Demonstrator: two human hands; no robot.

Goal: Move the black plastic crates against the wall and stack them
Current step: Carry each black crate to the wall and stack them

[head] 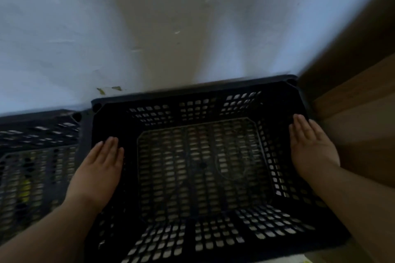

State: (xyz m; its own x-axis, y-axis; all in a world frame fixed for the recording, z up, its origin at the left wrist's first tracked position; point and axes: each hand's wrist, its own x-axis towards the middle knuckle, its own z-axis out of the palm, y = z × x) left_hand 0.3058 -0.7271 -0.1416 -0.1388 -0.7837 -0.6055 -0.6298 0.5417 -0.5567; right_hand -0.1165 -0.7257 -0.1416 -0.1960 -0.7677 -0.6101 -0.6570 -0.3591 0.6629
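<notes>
Left hand (pixel 100 166) and right hand (pixel 311 147) lie flat, fingers extended, on opposite side rims of the black crate (pixel 198 166) between them. Second crate (pixel 36 156) touches outside the left hand. Beyond both: wall (pixel 149 28).

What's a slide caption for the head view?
Both hands, left hand and right hand, flat on black crate against wall.

Floor barely visible; only glimpsed pale through the lattice bottoms of the crates. Two black perforated plastic crates sit side by side: the nearer, larger-looking crate (pixel 198 166) with its far rim against the white wall (pixel 149 28), a second crate (pixel 36 156) just beside it on the left. A brown wooden surface (pixel 361 100) flanks the right side.
</notes>
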